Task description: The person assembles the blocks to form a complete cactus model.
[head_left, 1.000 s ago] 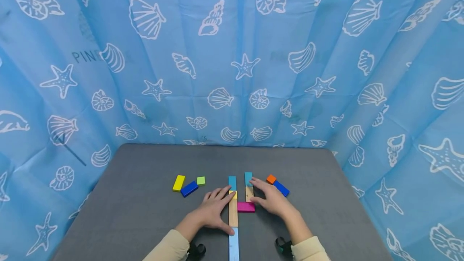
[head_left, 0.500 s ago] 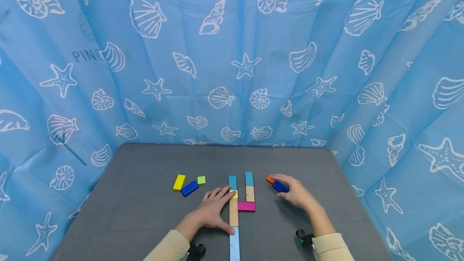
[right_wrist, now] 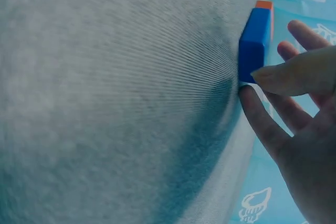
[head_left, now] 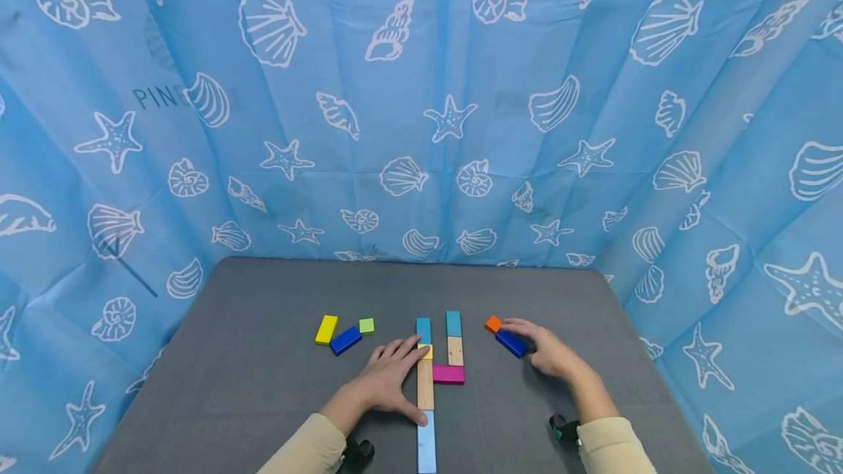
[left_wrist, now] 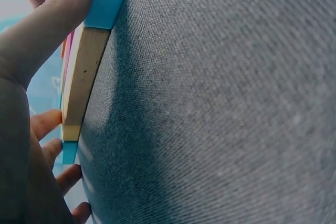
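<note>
My left hand (head_left: 388,384) lies spread along a column of blocks, its thumb at a long light blue block (head_left: 426,443) and its index finger at a small yellow block (head_left: 426,351). Between these two is a long wooden block (left_wrist: 86,72); a teal block (head_left: 423,329) tops the column. A magenta block (head_left: 448,374) juts out to the right, with a shorter wooden block (head_left: 455,350) and another teal block (head_left: 454,323) beyond it. My right hand (head_left: 549,350) is at a dark blue block (right_wrist: 254,45), thumb tip at its near end and fingers loosely extended.
An orange cube (head_left: 493,324) sits against the dark blue block's far end. To the left lie a yellow block (head_left: 326,330), another dark blue block (head_left: 345,340) and a green cube (head_left: 366,326). A shell-patterned blue curtain (head_left: 421,130) hangs behind the grey table (head_left: 263,291).
My right hand has left the short wooden and teal blocks and moved right to the dark blue block, which has turned slightly. My left hand stays where it was.
</note>
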A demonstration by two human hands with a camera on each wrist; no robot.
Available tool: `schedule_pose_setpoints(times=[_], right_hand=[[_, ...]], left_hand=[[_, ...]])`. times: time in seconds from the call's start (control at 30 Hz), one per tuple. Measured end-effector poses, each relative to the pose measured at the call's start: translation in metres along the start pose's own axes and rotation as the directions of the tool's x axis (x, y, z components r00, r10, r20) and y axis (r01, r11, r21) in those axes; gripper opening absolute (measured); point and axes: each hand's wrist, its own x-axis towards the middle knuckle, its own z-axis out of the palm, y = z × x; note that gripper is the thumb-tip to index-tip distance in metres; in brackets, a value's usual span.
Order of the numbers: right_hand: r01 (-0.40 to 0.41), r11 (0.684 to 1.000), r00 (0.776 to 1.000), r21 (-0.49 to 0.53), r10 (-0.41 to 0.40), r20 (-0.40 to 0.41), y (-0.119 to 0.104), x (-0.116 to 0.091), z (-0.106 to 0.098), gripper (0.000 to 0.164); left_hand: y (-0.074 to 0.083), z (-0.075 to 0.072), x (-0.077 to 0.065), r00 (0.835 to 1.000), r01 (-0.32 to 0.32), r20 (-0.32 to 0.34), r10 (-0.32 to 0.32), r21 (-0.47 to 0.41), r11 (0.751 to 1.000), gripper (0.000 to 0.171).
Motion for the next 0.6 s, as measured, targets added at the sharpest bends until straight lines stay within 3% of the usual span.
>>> schedule_pose_setpoints(times=[0.2, 0.6], right_hand=[[-0.081, 0.995, 0.997, -0.059, 0.082, 0.011, -0.0043, 0.0023, 0.0068, 0.084], [-0.095, 0.992, 0.995, -0.085, 0.095, 0.0, -0.0072, 0.0013, 0.0027, 0.063]], left_hand=[[0.0004, -0.0018, -0.0007, 1.0, 0.008, 0.0, -0.008, 0.009, 1.0, 0.123], [-0.0008, 0.0003, 0.0012, 1.0, 0.003, 0.004, -0.003, -0.003, 1.0, 0.122]])
